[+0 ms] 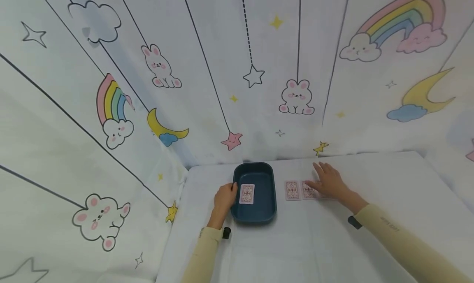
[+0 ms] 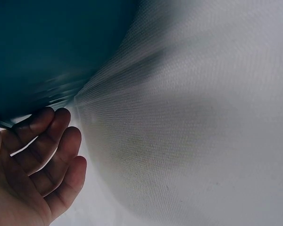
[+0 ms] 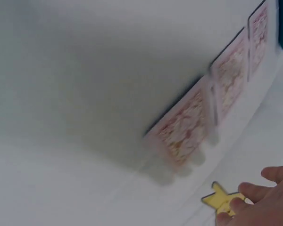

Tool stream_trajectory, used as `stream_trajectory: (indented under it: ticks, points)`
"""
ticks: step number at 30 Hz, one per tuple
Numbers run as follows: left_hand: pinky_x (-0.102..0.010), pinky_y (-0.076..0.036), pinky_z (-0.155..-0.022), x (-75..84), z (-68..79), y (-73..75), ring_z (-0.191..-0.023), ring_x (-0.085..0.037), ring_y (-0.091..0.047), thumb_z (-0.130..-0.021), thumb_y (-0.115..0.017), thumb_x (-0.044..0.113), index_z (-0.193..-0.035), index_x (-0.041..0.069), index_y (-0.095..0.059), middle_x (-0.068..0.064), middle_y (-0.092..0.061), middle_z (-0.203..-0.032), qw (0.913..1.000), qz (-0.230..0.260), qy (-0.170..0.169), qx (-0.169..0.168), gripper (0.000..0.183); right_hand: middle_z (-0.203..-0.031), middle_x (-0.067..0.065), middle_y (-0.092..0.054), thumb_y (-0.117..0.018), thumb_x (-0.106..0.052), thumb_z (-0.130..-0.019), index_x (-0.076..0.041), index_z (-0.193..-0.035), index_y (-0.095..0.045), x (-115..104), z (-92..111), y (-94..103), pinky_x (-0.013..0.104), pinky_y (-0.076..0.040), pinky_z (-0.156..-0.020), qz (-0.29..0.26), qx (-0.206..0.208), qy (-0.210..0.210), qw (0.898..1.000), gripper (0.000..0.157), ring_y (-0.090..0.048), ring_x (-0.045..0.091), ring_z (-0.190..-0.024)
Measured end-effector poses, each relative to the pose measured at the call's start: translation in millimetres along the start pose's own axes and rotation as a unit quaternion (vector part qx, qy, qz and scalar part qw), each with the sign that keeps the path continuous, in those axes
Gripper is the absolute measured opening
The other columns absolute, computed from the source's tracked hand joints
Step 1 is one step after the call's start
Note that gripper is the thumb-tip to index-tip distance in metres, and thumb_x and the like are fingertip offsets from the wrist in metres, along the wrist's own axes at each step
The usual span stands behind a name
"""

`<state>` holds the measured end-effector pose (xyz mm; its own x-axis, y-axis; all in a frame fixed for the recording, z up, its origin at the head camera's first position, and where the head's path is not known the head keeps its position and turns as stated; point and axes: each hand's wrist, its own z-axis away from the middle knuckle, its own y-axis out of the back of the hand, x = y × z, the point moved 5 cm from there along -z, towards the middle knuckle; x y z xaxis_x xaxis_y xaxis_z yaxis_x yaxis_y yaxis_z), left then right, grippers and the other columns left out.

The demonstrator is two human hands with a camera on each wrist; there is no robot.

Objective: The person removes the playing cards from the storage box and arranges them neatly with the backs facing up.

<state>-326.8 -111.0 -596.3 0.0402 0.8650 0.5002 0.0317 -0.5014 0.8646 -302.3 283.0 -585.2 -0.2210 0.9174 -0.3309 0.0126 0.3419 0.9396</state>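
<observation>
Left sleeve (image 1: 201,254): pale yellow, reaching in on the near-left side of the tray, with a small black piece (image 1: 226,233) sitting at the wrist.
Right sleeve (image 1: 407,237): the same pale yellow, coming in from the near right of the tray.
White cloth (image 1: 277,254): spreading under the tray and out on every side of it.
Left hand (image 1: 224,198): pinching the tray's left rim, the other fingers curving below it (the left wrist view is showing these just beside the blue wall).
Tray (image 1: 264,196): dark blue, rounded at the corners, standing flat on the cloth.
Tray card (image 1: 247,193): lying back up inside the tray, nearer its left wall, showing a red and white pattern.
Card row (image 1: 293,190): three similar cards, lying back up on the cloth to the right of the tray, the farthest one partly hiding under the hand in the head view.
Right hand (image 1: 329,182): hovering right of the tray above the row's far end, fingers spreading and grasping nothing.
Backdrop (image 1: 207,110): rising behind the tray, showing bears, stars, moons and rainbows.
</observation>
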Motion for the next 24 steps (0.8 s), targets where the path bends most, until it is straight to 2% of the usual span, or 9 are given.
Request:
stream_trajectory:
  ticks: [9, 16, 24]
  points:
    - [-0.033, -0.035, -0.054, 0.5, 1.4, -1.9, -0.056, -0.018, -0.048, -0.106, -0.046, 0.036, -0.071, 0.012, -0.054, -0.003, -0.053, -0.064, 1.0000, 0.001, 0.007, -0.005, 0.043, -0.153, 0.033, -0.034, -0.069, -0.047, -0.092, 0.006, -0.151, -0.030, -36, -7, -3.7, 0.067, -0.020, -0.115, -0.034, 0.005, 0.027, 0.999, 0.089, -0.026, 0.052, -0.144]
    - [-0.032, -0.036, -0.054, 0.4, -0.6, -1.5, -0.056, -0.018, -0.048, -0.106, -0.046, 0.037, -0.071, 0.013, -0.056, -0.003, -0.054, -0.065, 0.9999, 0.004, 0.013, -0.005, 0.044, -0.153, 0.030, -0.037, -0.069, -0.051, -0.091, 0.003, -0.151, -0.033, -58, -16, -8.6, 0.067, -0.021, -0.115, -0.039, 0.015, 0.043, 0.998, 0.089, -0.029, 0.049, -0.144]
    - [-0.033, -0.037, -0.054, 1.6, 0.5, -0.6, -0.057, -0.017, -0.050, -0.105, -0.047, 0.035, -0.073, 0.013, -0.057, -0.002, -0.056, -0.065, 0.9999, 0.005, 0.012, -0.004, 0.041, -0.157, 0.028, -0.032, -0.066, -0.055, -0.092, 0.002, -0.154, -0.028, -85, -25, -16.6, 0.064, -0.020, -0.118, -0.034, -0.019, 0.041, 0.998, 0.093, -0.025, 0.048, -0.147]
